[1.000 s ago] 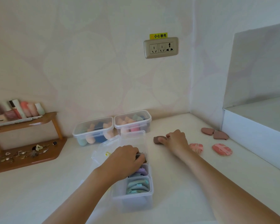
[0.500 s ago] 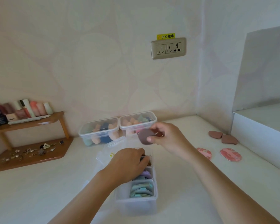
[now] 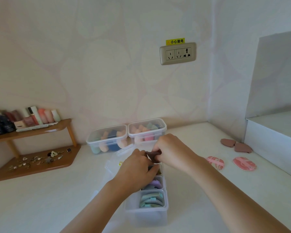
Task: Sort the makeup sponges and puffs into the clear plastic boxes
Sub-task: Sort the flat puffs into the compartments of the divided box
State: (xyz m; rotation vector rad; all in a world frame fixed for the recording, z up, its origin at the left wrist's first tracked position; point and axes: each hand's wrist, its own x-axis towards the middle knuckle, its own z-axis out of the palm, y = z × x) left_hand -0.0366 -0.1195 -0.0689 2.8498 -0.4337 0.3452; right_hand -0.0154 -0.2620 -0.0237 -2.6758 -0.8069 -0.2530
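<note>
By the right hand [image 3: 171, 149] a brown puff [image 3: 154, 155] is pinched in curled fingers, just above the far compartment of the divided clear box [image 3: 146, 214]. The left hand [image 3: 136, 167] is laid over that compartment, fingers curled downward; whether anything is gripped cannot be told. Purple puffs [image 3: 155, 183] are seen in the middle compartment and green puffs [image 3: 151, 199] in the nearest. Two pink puffs [image 3: 244, 163] and two loose brown puffs [image 3: 228, 142] lie toward the surface's right edge, and two lidded boxes [image 3: 107, 138] stand along its rear edge
</note>
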